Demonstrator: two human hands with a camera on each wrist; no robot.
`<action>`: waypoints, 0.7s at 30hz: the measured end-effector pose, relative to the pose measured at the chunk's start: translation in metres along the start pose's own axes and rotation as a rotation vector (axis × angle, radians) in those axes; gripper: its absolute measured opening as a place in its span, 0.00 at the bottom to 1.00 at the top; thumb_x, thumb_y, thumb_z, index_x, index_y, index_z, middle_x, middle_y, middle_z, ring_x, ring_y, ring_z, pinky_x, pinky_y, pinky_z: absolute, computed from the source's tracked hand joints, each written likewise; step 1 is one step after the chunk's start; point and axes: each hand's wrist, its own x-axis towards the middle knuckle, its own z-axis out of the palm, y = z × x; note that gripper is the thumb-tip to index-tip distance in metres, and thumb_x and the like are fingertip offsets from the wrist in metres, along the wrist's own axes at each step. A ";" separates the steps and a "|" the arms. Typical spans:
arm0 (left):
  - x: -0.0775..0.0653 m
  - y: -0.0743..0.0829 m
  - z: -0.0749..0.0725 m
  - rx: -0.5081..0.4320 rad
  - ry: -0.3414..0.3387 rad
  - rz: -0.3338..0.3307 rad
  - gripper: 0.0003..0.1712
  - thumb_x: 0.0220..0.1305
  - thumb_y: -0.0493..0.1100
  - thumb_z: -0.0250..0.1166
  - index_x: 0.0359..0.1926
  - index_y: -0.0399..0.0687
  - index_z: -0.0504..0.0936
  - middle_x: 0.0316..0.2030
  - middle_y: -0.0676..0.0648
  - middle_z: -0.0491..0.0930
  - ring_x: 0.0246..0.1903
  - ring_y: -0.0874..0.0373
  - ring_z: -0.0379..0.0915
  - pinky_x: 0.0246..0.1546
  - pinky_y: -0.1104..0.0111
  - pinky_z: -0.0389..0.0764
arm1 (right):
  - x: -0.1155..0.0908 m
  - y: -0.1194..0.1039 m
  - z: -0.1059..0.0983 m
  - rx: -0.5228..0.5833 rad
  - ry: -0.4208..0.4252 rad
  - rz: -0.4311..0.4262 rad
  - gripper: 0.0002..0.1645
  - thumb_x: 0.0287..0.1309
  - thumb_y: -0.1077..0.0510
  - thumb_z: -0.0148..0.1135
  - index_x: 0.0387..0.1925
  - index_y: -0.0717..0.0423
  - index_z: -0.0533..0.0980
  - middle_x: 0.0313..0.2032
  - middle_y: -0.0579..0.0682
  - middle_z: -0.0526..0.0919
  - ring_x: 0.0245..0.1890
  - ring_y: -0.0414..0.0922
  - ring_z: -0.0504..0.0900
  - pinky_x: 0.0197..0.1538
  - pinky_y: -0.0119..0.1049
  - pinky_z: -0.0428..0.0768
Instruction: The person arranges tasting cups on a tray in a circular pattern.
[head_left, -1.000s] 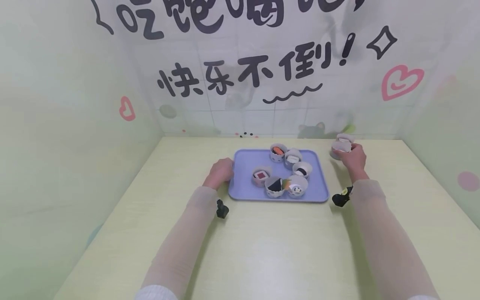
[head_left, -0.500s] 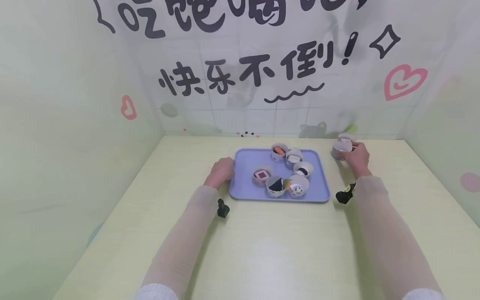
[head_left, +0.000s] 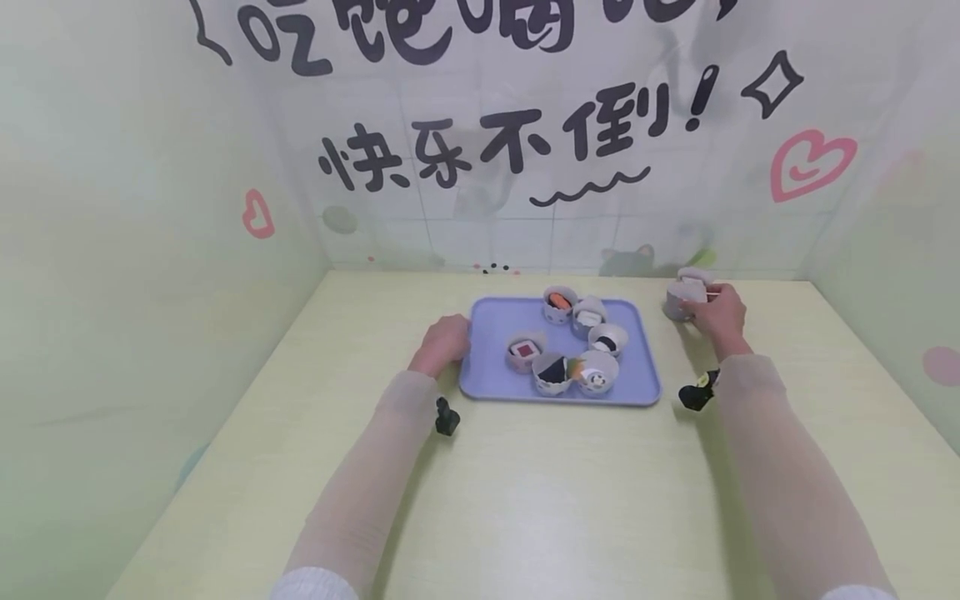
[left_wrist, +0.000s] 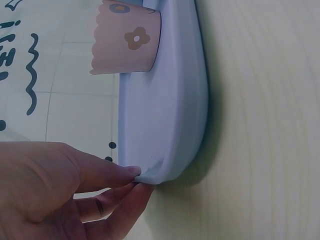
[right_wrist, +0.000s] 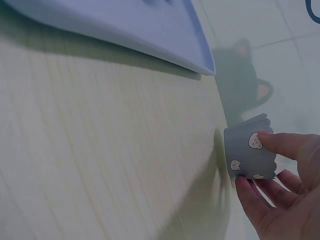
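Note:
My left hand (head_left: 442,343) pinches the rim of the blue-purple tray (head_left: 483,367) at its left side; in the left wrist view the thumb lies on top of the rim and fingers below. Several patterned paper baking cups stand on the tray, each with a small sushi-like piece inside, among them a pink cup (left_wrist: 127,37) and one with an orange piece (head_left: 558,302). Right of the tray, my right hand (head_left: 723,318) holds a grey paper baking cup (right_wrist: 250,149) printed with white bear faces, thumb on its side and fingers beneath.
Behind the grey cup is another pale cup (head_left: 696,275), partly hidden. The light wooden table (head_left: 555,492) meets a back wall (head_left: 480,242) with black lettering, close behind the tray. Side walls stand left and right.
My right hand has shifted slightly to the right, and the grey cup now shows more of its side. The left hand stays at the tray's edge. The head view has drifted a little.

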 end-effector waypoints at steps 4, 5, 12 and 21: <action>0.000 0.000 0.001 -0.012 0.000 -0.009 0.11 0.67 0.30 0.53 0.45 0.38 0.80 0.34 0.43 0.78 0.31 0.54 0.72 0.30 0.69 0.75 | -0.002 0.000 -0.001 0.001 0.001 -0.005 0.43 0.64 0.55 0.62 0.71 0.70 0.55 0.68 0.71 0.66 0.67 0.63 0.67 0.70 0.51 0.67; 0.000 0.000 0.002 -0.011 0.000 -0.010 0.11 0.67 0.30 0.53 0.45 0.38 0.80 0.34 0.43 0.78 0.31 0.54 0.72 0.30 0.69 0.75 | -0.003 0.000 -0.001 0.007 -0.001 -0.006 0.43 0.63 0.55 0.62 0.71 0.71 0.55 0.68 0.71 0.66 0.68 0.62 0.67 0.70 0.51 0.67; 0.003 0.000 0.002 0.013 0.008 0.009 0.10 0.66 0.30 0.54 0.43 0.38 0.80 0.32 0.43 0.77 0.30 0.53 0.73 0.29 0.69 0.75 | -0.009 -0.003 -0.006 0.013 -0.016 -0.037 0.43 0.63 0.55 0.62 0.71 0.71 0.55 0.67 0.72 0.67 0.66 0.61 0.69 0.65 0.45 0.73; 0.002 -0.001 0.002 -0.007 0.002 0.018 0.16 0.67 0.31 0.54 0.54 0.36 0.78 0.37 0.41 0.79 0.32 0.53 0.73 0.33 0.69 0.77 | -0.025 -0.020 -0.007 0.088 -0.090 -0.102 0.42 0.62 0.57 0.64 0.70 0.70 0.58 0.64 0.71 0.70 0.55 0.51 0.75 0.33 0.12 0.75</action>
